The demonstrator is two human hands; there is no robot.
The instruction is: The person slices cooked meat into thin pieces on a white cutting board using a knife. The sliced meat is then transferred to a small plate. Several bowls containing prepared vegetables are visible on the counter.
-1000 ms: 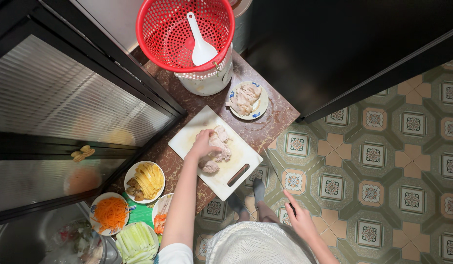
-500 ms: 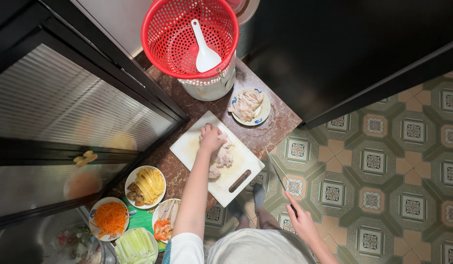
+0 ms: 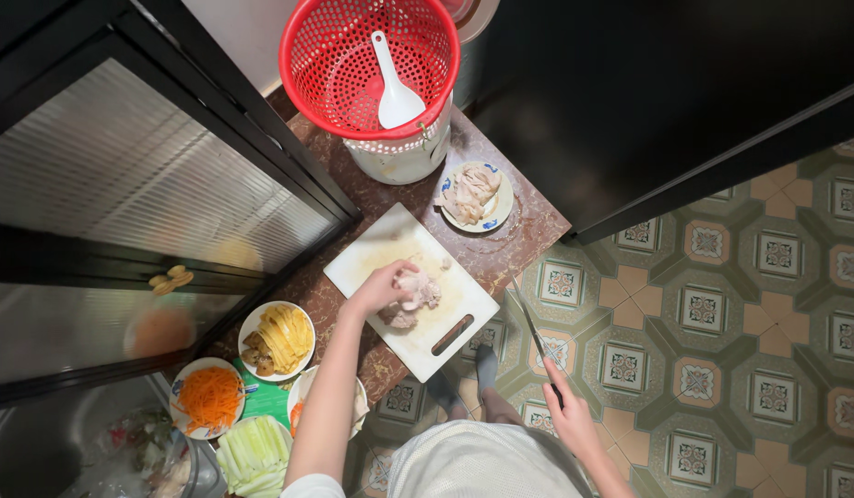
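A white cutting board (image 3: 372, 258) lies on the brown stone counter (image 3: 515, 235). On it sits a pale lump of cooked meat (image 3: 418, 295), and my left hand (image 3: 379, 288) is closed over it. My right hand (image 3: 570, 420) hangs off the counter's right side over the tiled floor, gripping a knife (image 3: 535, 334) whose blade points up toward the counter edge. A small blue-rimmed plate (image 3: 475, 195) with sliced meat stands just behind the board.
A red colander (image 3: 367, 65) holding a white rice paddle (image 3: 395, 88) rests on a white pot (image 3: 404, 157). Near left stand bowls of egg strips (image 3: 279, 339), shredded carrot (image 3: 208, 398) and cucumber (image 3: 254, 454). Dark cabinet doors (image 3: 123, 184) close the left.
My right hand now holds a knife, raised beside the counter; earlier it hung lower with spread fingers. My left hand stays on the meat. The view shifted slightly.
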